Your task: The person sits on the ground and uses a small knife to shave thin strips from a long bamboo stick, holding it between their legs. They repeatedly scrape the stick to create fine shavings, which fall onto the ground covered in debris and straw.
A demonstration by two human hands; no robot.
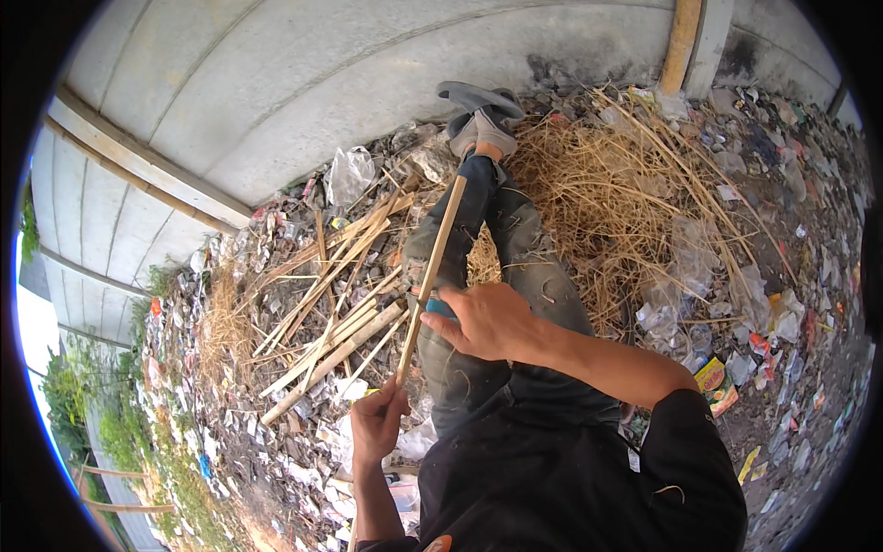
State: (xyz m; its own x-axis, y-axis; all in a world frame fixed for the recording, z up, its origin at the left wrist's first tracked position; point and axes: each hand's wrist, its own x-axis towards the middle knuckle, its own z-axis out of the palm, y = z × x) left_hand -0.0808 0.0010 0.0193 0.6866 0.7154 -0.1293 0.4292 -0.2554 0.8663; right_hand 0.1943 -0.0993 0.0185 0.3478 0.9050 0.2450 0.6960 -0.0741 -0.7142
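A long, pale split-bamboo strip (441,244) slants across my left leg, from near the ankle down toward my body. The fingers of my left hand (377,428) are closed around its near end. My right hand (494,322) is bent over the middle of the strip, above my thigh, with thumb and fingers drawn together. Between them shows a teal-blue piece (440,307) lying against the strip; its kind cannot be made out, since the hand covers most of it.
More split bamboo strips (322,340) lie heaped to my left. Thin straw-like shavings (598,193) pile up right of my outstretched legs (552,304). Plastic litter (681,285) covers the ground. A grey concrete wall (386,74) with posts (682,46) rises beyond my feet.
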